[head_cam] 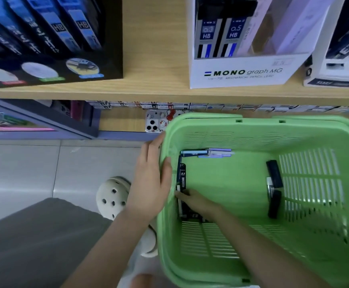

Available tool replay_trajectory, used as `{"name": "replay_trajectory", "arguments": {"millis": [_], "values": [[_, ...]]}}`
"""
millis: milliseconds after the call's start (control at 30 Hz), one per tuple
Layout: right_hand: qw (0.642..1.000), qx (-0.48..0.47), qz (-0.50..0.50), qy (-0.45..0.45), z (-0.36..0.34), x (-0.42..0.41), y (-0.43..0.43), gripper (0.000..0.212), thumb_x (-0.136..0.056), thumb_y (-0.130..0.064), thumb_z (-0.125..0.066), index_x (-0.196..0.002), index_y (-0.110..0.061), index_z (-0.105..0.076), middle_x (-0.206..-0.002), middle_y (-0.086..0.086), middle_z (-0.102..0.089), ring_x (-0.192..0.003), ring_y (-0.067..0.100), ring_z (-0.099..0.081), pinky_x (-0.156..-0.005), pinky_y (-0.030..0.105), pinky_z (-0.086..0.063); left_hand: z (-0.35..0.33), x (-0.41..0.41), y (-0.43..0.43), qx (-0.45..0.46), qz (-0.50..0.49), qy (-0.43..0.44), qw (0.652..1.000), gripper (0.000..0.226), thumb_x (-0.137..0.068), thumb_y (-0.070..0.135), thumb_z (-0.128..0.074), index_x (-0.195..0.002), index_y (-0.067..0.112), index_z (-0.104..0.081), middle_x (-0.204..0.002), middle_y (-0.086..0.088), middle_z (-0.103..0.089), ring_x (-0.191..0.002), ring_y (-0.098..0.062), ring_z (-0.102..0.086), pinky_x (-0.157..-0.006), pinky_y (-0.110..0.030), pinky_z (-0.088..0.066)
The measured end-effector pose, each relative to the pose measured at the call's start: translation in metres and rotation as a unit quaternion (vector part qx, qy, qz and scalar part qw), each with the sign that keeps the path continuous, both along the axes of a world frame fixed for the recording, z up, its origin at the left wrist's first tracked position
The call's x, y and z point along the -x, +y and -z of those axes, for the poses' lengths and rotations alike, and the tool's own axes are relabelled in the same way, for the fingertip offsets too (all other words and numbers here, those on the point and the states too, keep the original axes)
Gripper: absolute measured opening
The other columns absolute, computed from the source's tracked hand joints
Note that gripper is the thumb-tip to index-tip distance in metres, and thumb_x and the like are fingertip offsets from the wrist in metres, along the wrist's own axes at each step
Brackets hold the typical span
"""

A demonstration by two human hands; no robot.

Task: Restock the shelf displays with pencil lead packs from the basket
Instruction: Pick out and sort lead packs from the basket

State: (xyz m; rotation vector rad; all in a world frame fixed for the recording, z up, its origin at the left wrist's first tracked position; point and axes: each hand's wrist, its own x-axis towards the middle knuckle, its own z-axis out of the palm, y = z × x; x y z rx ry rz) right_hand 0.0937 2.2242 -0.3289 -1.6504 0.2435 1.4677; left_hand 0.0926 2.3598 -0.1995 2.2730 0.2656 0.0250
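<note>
A green plastic basket [252, 129] stands below the wooden shelf [154, 59]. Several pencil lead packs lie on its floor: dark ones along the left wall [182, 175], light blue ones at the far side [208, 153], black ones at the right [274, 173]. My left hand [150, 179] holds the basket's left rim, thumb inside over the wall. My right hand [194, 199] reaches down inside to the left-wall packs, its fingers curled on a dark pack there. On the shelf stands a white MONO graph display box [242, 73] with 0.3 HB and 0.5 HB packs.
A black display box [51, 59] of HB leads stands at the shelf's left, another white box [335, 69] at the right. A phone in a cartoon case [159, 121] lies on the lower shelf behind the basket. A white clog [113, 196] rests on the tiled floor.
</note>
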Motion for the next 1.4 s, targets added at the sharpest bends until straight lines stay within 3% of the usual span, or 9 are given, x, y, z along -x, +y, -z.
{"name": "replay_trajectory", "arguments": {"millis": [133, 300, 433, 667, 800, 867, 1067, 1300, 1400], "values": [[0.999, 0.004, 0.016, -0.031, -0.010, 0.003, 0.005, 0.018, -0.100, -0.022, -0.042, -0.089, -0.012, -0.051, -0.085, 0.004, -0.056, -0.076, 0.015, -0.052, -0.061, 0.020, -0.038, -0.001, 0.003, 0.000, -0.019, -0.012, -0.012, 1.000, 0.046, -0.097, 0.020, -0.039, -0.142, 0.015, -0.033, -0.116, 0.010, -0.036, -0.099, 0.009, -0.040, -0.090, 0.003, -0.023], [0.997, -0.001, 0.052, -0.049, -0.025, -0.002, 0.000, 0.022, -0.099, -0.027, -0.045, -0.107, -0.007, -0.048, -0.103, 0.008, -0.058, -0.092, 0.018, -0.053, -0.073, 0.024, -0.042, -0.009, 0.013, -0.008, -0.077, -0.048, -0.046, 0.995, 0.028, -0.093, 0.024, -0.033, -0.120, 0.024, -0.038, -0.109, 0.001, -0.042, -0.100, -0.015, -0.044, -0.089, -0.026, -0.036], [0.988, -0.049, 0.142, -0.034, -0.071, -0.020, -0.012, 0.023, -0.100, -0.025, -0.044, -0.112, -0.008, -0.054, -0.096, -0.005, -0.060, -0.083, 0.008, -0.054, -0.063, 0.010, -0.043, -0.020, 0.025, -0.020, -0.042, -0.068, -0.041, 0.996, 0.020, -0.093, 0.017, -0.040, -0.112, 0.022, -0.042, -0.097, 0.007, -0.037, -0.086, -0.017, -0.047, -0.075, -0.032, -0.042], [0.940, -0.201, 0.277, 0.002, -0.161, -0.045, -0.020, 0.024, -0.097, -0.020, -0.045, -0.104, -0.001, -0.059, -0.089, 0.009, -0.071, -0.079, 0.015, -0.068, -0.068, 0.024, -0.055, -0.049, 0.021, -0.045, 0.142, -0.131, 0.048, 0.980, 0.015, -0.096, 0.011, -0.047, -0.103, 0.019, -0.037, -0.105, -0.006, -0.046, -0.093, -0.016, -0.047, -0.075, -0.006, -0.035], [0.923, -0.239, 0.301, -0.028, -0.204, -0.052, -0.017, 0.035, -0.097, -0.020, -0.045, -0.118, 0.008, -0.053, -0.106, 0.019, -0.062, -0.095, 0.026, -0.061, -0.082, 0.030, -0.055, -0.076, 0.007, -0.056, 0.329, -0.166, 0.150, 0.918, 0.008, -0.100, 0.023, -0.039, -0.099, 0.015, -0.041, -0.099, -0.006, -0.053, -0.083, -0.015, -0.055, -0.065, -0.011, -0.046], [0.926, -0.243, 0.281, -0.065, -0.222, -0.053, -0.017, 0.027, -0.098, -0.020, -0.044, -0.105, 0.001, -0.059, -0.095, 0.013, -0.066, -0.086, 0.021, -0.064, -0.077, 0.026, -0.055, -0.091, 0.002, -0.059, 0.394, -0.165, 0.165, 0.889, 0.013, -0.101, 0.025, -0.037, -0.095, 0.014, -0.043, -0.089, -0.006, -0.057, -0.070, -0.014, -0.058, -0.055, -0.016, -0.051], [0.952, -0.180, 0.181, -0.170, -0.260, -0.048, -0.020, 0.034, -0.098, -0.034, -0.042, -0.110, -0.006, -0.058, -0.084, 0.004, -0.064, -0.060, 0.010, -0.058, -0.046, 0.018, -0.041, -0.130, 0.008, -0.059, 0.386, -0.078, 0.171, 0.903, 0.022, -0.099, 0.036, -0.041, -0.105, 0.020, -0.055, -0.083, 0.003, -0.065, -0.056, -0.006, -0.060, -0.052, -0.017, -0.047], [0.955, -0.204, 0.158, -0.149, -0.296, -0.039, -0.028, 0.045, -0.096, -0.039, -0.044, -0.119, -0.002, -0.055, -0.097, 0.009, -0.065, -0.073, 0.014, -0.062, -0.064, 0.024, -0.046, -0.158, 0.016, -0.058, 0.397, -0.055, 0.159, 0.902, 0.039, -0.093, 0.043, -0.046, -0.108, 0.011, -0.060, -0.073, 0.002, -0.056, -0.057, -0.009, -0.051, -0.061, -0.023, -0.044], [0.948, -0.206, 0.191, -0.149, -0.308, -0.033, -0.032, 0.038, -0.098, -0.034, -0.042, -0.113, -0.003, -0.057, -0.082, 0.005, -0.066, -0.064, 0.014, -0.062, -0.054, 0.022, -0.046, -0.169, 0.018, -0.063, 0.402, -0.033, 0.141, 0.904, 0.031, -0.095, 0.038, -0.045, -0.107, 0.013, -0.060, -0.074, 0.001, -0.059, -0.057, -0.008, -0.053, -0.057, -0.022, -0.046]]}}
